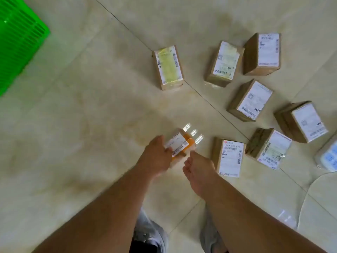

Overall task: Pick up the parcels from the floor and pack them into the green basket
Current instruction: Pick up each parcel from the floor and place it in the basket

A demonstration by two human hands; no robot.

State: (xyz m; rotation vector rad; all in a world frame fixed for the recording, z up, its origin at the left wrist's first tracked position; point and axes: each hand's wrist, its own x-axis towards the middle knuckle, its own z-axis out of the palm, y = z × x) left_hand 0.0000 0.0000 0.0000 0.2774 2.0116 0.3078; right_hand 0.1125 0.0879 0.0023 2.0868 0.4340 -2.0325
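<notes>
My left hand (158, 155) grips a small orange parcel (182, 144) with a white label, held just above the floor. My right hand (198, 167) is right beside it with fingers apart, its fingertips near the parcel's lower right corner; I cannot tell if they touch. Several brown cardboard parcels with white labels lie on the floor to the right, the nearest (228, 157) just beyond my right hand and another (168, 67) farther ahead. The green basket (18, 39) stands at the far left, partly out of frame.
A pale plastic-wrapped packet (328, 157) lies at the right edge. A thin white cable (306, 196) curves over the tiles at lower right. My grey shoes (151, 232) stand below my arms. Beige floor tiles stretch between me and the basket.
</notes>
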